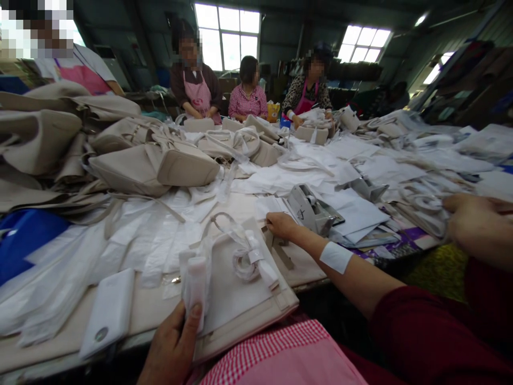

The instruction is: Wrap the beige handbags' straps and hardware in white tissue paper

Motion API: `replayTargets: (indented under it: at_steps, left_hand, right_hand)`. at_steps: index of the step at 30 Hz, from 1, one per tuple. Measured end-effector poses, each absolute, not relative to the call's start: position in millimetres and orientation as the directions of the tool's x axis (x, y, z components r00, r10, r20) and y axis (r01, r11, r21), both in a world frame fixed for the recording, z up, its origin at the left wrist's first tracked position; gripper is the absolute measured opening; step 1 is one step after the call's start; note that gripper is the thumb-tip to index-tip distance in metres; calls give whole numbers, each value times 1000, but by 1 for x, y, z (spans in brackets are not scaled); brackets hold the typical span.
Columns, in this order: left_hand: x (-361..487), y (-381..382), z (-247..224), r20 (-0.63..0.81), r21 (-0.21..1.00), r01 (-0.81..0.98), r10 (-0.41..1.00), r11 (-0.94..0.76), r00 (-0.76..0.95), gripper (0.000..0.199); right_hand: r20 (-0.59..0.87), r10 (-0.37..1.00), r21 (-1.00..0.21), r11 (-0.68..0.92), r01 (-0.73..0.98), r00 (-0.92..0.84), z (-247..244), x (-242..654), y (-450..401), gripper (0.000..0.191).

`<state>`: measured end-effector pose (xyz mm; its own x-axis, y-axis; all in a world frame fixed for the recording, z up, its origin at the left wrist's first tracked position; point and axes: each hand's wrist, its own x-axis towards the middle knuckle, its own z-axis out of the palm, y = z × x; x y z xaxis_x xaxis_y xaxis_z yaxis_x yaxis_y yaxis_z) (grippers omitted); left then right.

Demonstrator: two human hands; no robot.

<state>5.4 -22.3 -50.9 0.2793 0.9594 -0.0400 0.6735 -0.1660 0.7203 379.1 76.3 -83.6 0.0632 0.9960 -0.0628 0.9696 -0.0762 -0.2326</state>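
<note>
The bag (240,324), pale beige with a whiter face and a bundled strap (255,256), lies just right of the left hand (174,337), whose fingers clasp a white padded piece (196,280). That piece's long axis points up, away from the thumb; the bag's near edge slants rightward and away. The right hand's (281,225) fingers curl beyond the bag; I cannot tell their grip.

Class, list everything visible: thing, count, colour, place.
People: at least four, various colours, background
Windows: several, white, background
Bags: many, beige, left, middle, front
Sheets: many, white, centre-right
Plastic sleeves: many, translucent, left
Boxy device: one, grey, centre
Flat object: one, white, front left
Material: one, blue, left edge
Wrapped piece: one, white, front
Co-worker's hand: one, bare, right edge
Apron: one, pink, bottom
Left hand: one, bare, front
Right hand: one, bare, centre
</note>
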Motion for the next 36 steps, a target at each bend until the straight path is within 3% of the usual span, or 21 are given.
replayTargets:
  at_steps: [4,8,12,15,17,20,23,25,28,36]
  left_hand:
    - [2,-21,-54,-30,720,668,953,-189,302,44]
    - [0,-20,-58,-30,716,670,950,-196,310,45]
    - [0,-20,-58,-39,713,673,948,-196,317,46]
    - [0,-20,-58,-33,723,662,946,-200,323,45]
    - [0,-19,-58,-30,729,655,947,-198,320,46]
    - [0,-17,-58,-36,730,656,948,-191,316,47]
    - [0,-18,-59,-43,725,663,949,-186,313,48]
    - [-1,-19,-60,-49,721,669,950,-179,307,49]
    - [-2,-20,-60,-42,721,668,950,-185,309,49]
    - [0,-23,-57,-28,751,635,952,-180,303,43]
  right_hand:
    - [79,946,-333,-272,903,314,-72,397,82,25]
    - [201,835,-546,-338,766,512,-57,423,76,38]
    - [177,819,-712,-276,646,545,-61,429,44,42]
    - [106,874,-760,-235,606,474,-77,415,1,31]
    - [77,927,-721,-202,663,366,-86,402,-29,19]
    - [-47,983,-522,-176,835,178,-92,381,-60,16]
    - [-176,968,-307,-228,924,181,-92,362,-68,23]
    - [-197,953,-225,-271,936,229,-91,352,-65,27]
    - [-206,939,-231,-322,918,277,-91,343,-53,28]
    - [-252,913,-390,-399,830,321,-88,348,-20,18]
